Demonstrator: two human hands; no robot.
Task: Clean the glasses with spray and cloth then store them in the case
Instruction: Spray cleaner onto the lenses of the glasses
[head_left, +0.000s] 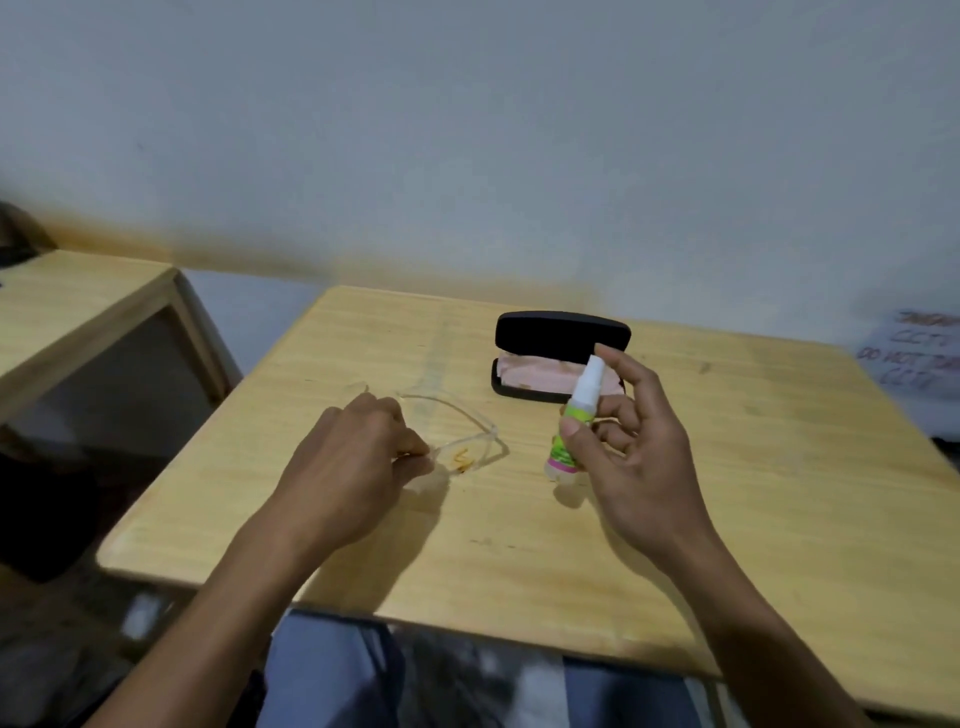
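Clear-framed glasses (457, 426) lie on the wooden table (753, 493), with an orange mark on the near lens. My left hand (358, 457) rests on them and pinches the frame at its left side. My right hand (623, 457) holds a small spray bottle (574, 415) with a white cap and green-pink label, tilted, with the index finger on top of the nozzle. Behind the bottle sits the black glasses case (561, 338), lid open, with a pink cloth (540, 376) inside.
A second wooden table (78, 312) stands to the left across a gap. A white paper with handwriting (914, 358) lies at the far right. A pale wall rises behind the table. My lap shows below the near edge.
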